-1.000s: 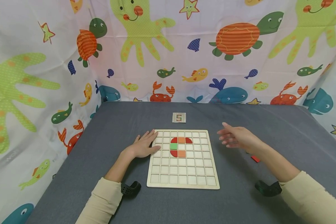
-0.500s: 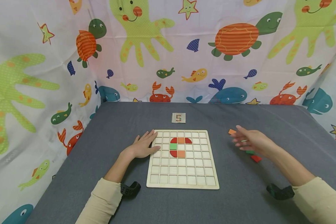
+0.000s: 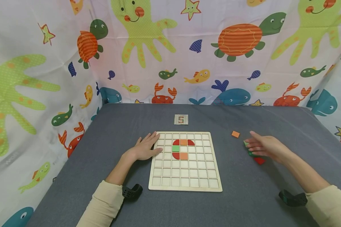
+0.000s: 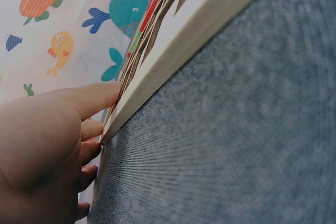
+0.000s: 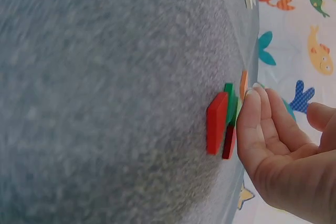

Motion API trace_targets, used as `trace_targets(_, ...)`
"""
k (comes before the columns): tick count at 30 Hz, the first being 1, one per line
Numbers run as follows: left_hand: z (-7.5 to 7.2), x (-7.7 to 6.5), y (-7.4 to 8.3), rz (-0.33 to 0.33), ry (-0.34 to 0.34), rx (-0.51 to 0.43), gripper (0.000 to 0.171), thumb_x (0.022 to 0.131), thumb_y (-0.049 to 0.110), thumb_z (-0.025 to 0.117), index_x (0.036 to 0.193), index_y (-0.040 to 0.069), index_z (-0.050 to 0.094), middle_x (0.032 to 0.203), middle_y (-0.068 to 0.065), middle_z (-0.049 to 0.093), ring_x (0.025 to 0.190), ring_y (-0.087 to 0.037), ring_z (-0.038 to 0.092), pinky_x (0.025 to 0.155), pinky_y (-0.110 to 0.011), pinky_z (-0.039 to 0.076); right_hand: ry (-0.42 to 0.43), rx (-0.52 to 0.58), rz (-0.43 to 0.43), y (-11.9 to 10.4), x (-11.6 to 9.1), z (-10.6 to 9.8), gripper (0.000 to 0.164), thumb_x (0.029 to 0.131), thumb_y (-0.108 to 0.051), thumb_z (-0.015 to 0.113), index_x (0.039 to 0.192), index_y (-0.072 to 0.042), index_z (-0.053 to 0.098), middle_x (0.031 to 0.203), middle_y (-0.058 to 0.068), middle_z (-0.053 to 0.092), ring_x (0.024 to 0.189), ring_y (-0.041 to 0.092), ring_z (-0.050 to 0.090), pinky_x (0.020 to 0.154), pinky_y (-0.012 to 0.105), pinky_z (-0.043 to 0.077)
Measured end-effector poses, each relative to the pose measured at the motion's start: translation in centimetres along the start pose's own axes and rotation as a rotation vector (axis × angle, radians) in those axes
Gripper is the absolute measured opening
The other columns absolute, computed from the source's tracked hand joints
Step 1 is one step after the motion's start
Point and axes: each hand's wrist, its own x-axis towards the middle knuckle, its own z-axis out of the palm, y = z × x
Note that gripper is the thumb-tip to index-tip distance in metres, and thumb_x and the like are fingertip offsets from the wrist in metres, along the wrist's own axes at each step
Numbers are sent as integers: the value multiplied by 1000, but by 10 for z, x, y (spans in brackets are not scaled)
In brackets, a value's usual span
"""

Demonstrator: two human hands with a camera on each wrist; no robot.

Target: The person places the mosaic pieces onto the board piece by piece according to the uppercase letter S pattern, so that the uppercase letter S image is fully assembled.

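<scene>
A pale wooden grid board (image 3: 185,183) lies mid-table, with red rounded, orange square and green square tiles (image 3: 176,148) set in its upper cells. My left hand (image 3: 145,148) rests on the board's left edge, fingers spread; in the left wrist view the thumb (image 4: 100,98) touches the rim. To the right of the board, my right hand (image 3: 270,148) is over a small group of loose tiles, partly hiding them. The right wrist view shows a red tile (image 5: 216,124) and a green tile (image 5: 229,100) beside its fingers. Its thumb is apart from the fingers, with nothing visible between.
A small card (image 3: 181,119) printed with a grid and an S-like figure lies behind the board. One orange tile (image 3: 235,134) lies apart from the others. Grey cloth (image 3: 125,116) covers the table, and a sea-animal curtain (image 3: 170,41) hangs behind and at the sides.
My right hand has moved right, away from the board and over the loose tiles, uncovering the orange tile. The left hand stays on the board's edge.
</scene>
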Motion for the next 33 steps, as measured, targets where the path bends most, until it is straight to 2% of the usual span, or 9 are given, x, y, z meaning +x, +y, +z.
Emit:
trace_targets(11, -3, -1, 1, 14, -11, -7, 72, 99, 42, 47, 153, 6, 15, 158, -13, 7, 143, -33, 3, 109, -59, -1, 30, -53, 18, 12, -3, -8, 76, 101, -50, 35, 136, 18, 38, 119, 20, 61, 95, 10, 63, 82, 28, 52)
trace_targets(21, -2, -2, 2, 9, -7, -5, 72, 99, 42, 47, 153, 6, 15, 158, -14, 8, 143, -34, 4, 109, -60, 0, 55, -115, 55, 16, -5, -7, 70, 100, -45, 44, 135, 15, 42, 111, 10, 63, 90, 8, 60, 77, 27, 52)
trace_targets(29, -3, -1, 2, 3, -15, -2, 72, 99, 43, 46, 153, 6, 15, 158, -14, 7, 143, -33, 3, 109, -59, -1, 97, -181, 49, 15, -9, -1, 61, 100, -42, 46, 122, 13, 58, 86, -1, 60, 75, 8, 55, 68, 25, 51)
trace_targets(33, -2, -1, 2, 8, -11, -5, 72, 99, 42, 47, 153, 6, 15, 158, -14, 7, 143, -34, 3, 108, -60, -1, 129, -245, 70, 14, -9, 1, 51, 98, -42, 50, 106, 5, 67, 77, -4, 57, 70, 7, 52, 63, 24, 49)
